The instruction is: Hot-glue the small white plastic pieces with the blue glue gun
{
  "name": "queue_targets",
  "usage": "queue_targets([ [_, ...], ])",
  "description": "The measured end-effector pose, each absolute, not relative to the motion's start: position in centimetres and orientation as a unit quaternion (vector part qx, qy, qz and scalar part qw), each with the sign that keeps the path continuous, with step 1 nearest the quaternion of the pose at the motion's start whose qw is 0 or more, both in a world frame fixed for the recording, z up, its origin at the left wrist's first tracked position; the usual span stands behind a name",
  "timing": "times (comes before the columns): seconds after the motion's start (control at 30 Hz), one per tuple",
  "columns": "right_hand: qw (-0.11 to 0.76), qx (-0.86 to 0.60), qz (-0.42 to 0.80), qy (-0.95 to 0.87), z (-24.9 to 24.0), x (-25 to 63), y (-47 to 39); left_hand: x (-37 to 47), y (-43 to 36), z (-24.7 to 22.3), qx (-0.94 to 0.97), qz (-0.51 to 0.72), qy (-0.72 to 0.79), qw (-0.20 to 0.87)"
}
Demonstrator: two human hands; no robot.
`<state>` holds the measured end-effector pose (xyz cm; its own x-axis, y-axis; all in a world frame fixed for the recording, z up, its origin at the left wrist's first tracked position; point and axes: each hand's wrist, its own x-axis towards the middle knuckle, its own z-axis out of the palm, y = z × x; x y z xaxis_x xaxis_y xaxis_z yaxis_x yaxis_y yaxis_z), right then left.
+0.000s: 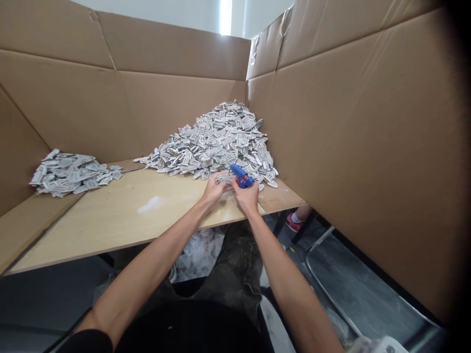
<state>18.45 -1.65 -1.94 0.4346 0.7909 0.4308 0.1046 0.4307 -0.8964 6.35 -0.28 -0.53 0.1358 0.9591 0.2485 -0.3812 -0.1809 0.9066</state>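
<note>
My left hand [214, 190] is closed on a small light-grey slotted piece [223, 179], held just above the front part of the table. My right hand [247, 198] grips a blue hand tool with a red part [241, 174], its narrow end pointing up and to the left. The two hands are close together, and the right fingertips meet the grey piece. Which kind of tool it is cannot be made out. Right behind the hands rises a large heap of similar grey-white pieces [217, 137].
A smaller pile of like pieces [69, 171] lies at the left of the wooden table [121, 211]. Tall cardboard walls [176, 93] stand behind and on both sides. A clear plastic bag [202, 250] is below the table edge; another person's pink shoe [293, 223] shows at right.
</note>
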Motion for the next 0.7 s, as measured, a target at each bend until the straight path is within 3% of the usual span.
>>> queue_targets([
  [0.2,0.677,-0.488,0.228,-0.501,-2.0,18.6,-2.0,6.4,-0.1,-1.4,0.531,0.600,0.292,0.522],
  [0.43,0.683,-0.504,0.085,-0.521,-2.3,18.9,-1.8,6.4,0.2,-1.6,0.500,0.620,0.285,0.533],
  [0.7,0.696,-0.496,0.187,-0.484,-1.7,18.8,-2.0,5.7,-0.5,-1.1,0.484,0.636,0.298,0.521],
])
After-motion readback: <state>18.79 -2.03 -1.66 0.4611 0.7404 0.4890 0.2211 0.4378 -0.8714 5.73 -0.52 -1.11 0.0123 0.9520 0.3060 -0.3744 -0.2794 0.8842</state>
